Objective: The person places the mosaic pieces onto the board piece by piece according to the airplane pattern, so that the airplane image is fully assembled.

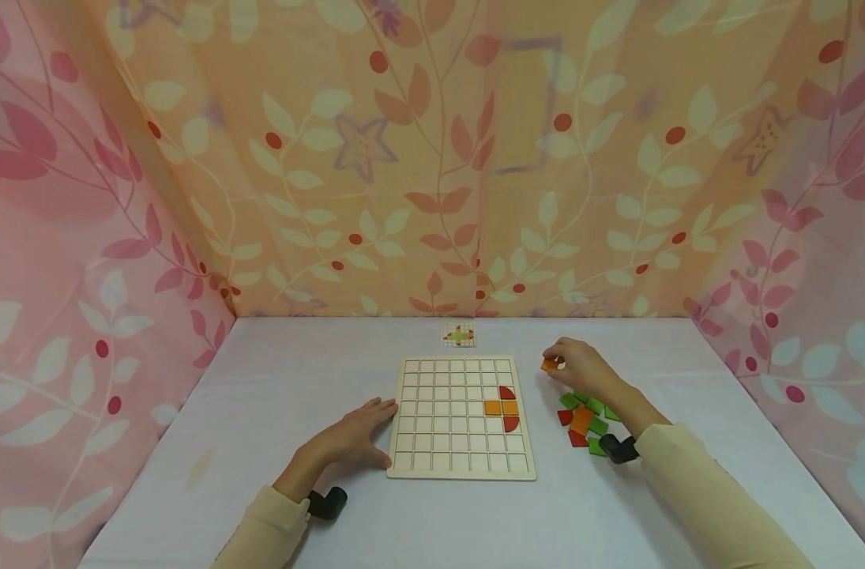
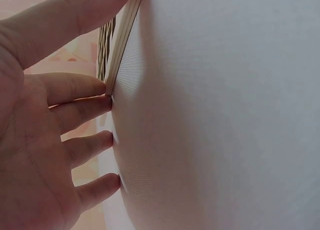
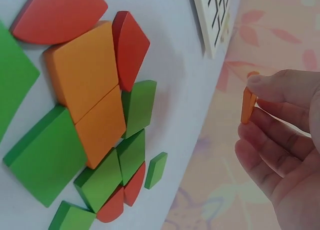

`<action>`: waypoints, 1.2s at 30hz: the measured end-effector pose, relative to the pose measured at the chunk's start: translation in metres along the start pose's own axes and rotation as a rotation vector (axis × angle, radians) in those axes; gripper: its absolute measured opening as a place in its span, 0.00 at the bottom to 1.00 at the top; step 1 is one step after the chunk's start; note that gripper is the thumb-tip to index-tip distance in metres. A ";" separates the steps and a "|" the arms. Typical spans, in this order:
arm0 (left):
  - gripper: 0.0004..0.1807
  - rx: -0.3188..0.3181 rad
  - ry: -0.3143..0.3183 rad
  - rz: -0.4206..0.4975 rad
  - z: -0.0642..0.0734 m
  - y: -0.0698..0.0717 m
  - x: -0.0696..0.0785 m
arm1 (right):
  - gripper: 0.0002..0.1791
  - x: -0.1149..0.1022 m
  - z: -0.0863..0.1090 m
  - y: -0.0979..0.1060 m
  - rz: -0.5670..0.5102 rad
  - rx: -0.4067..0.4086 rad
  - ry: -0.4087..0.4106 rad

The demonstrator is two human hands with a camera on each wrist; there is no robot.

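Bracing the grid board [image 1: 432,425], it seems, against sliding, the left hand [image 1: 352,436] lies with spread, relaxed fingers, thumb and forefinger at the board's left edge, grasping nothing. Loose tiles [image 1: 581,420] are heaped on the tabletop [image 1: 297,371] right of the board, presumably for easy reach. The right hand [image 1: 580,369] has its fingers drawn together, pinching an orange tile [image 3: 246,105], a hold that leaves much of it uncovered. This tile projects from the fingertips toward the board, near its far right corner, apart from board and heap.
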State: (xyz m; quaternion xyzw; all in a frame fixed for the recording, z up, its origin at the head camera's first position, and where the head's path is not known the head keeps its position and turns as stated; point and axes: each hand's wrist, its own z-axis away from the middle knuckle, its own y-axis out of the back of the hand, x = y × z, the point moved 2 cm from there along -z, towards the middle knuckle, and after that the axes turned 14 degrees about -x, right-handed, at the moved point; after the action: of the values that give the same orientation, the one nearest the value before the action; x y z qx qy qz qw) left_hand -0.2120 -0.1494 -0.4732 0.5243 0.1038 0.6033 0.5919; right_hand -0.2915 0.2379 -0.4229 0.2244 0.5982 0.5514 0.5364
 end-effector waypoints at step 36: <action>0.51 -0.011 -0.001 0.003 0.001 0.001 0.001 | 0.15 -0.016 0.005 -0.007 -0.058 0.026 0.064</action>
State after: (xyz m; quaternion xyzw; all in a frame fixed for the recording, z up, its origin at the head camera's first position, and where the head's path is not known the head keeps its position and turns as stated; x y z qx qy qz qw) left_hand -0.2116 -0.1491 -0.4712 0.5215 0.0993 0.6043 0.5941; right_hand -0.2801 0.2242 -0.4220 0.1962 0.6285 0.5348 0.5296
